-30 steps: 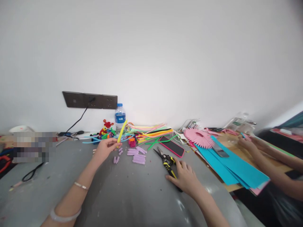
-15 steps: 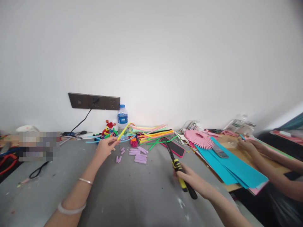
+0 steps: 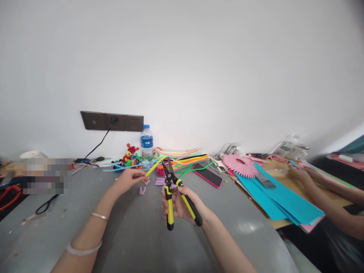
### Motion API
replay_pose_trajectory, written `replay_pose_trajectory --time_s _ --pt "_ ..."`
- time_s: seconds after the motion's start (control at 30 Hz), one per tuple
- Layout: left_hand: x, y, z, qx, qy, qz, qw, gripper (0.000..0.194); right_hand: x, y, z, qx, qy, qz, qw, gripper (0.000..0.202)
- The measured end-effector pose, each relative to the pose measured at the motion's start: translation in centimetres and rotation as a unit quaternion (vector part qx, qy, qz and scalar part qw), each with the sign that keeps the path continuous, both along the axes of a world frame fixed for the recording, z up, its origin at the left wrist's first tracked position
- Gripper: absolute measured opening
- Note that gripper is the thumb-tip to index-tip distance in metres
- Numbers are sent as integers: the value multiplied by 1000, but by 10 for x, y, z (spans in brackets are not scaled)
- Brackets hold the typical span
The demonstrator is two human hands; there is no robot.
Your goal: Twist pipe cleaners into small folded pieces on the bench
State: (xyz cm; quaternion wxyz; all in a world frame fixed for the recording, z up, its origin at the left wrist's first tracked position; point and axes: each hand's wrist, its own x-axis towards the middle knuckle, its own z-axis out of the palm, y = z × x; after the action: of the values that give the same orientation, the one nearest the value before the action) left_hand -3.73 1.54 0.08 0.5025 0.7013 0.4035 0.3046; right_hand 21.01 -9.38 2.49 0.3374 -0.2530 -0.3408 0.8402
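Observation:
My left hand (image 3: 133, 179) pinches the lower end of a yellow pipe cleaner (image 3: 155, 166), which slants up to the right. In my right hand (image 3: 184, 204) are yellow-and-black pliers (image 3: 171, 185), their handles spread apart and their jaws pointing up near the upper end of the yellow pipe cleaner. Short lilac pipe cleaner pieces (image 3: 142, 190) lie on the grey table (image 3: 136, 235) below and between my hands. The pliers and my right hand partly hide the lilac pieces.
Behind are a water bottle (image 3: 146, 142), coloured pipe cleaners (image 3: 193, 153), small figures (image 3: 131, 157) and a pink-edged phone (image 3: 209, 176). To the right lie a pink paper fan (image 3: 239, 165) and blue sheets (image 3: 284, 199). Another person's hands (image 3: 301, 172) work at far right.
My right hand has brought the pliers left and up towards the yellow pipe cleaner, and their handles have opened. The yellow pipe cleaner now tilts further to the right.

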Motion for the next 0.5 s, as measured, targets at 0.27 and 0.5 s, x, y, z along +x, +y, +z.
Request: replay_pose_trajectory --time_s 0.27,0.5 --pt "2 -5 5 -18 -7 -16 1000 32 9 5 7 27 -1 3 1000 39" --pt "3 -7 9 -2 9 -12 1000 32 5 5 6 14 3 3 1000 36"
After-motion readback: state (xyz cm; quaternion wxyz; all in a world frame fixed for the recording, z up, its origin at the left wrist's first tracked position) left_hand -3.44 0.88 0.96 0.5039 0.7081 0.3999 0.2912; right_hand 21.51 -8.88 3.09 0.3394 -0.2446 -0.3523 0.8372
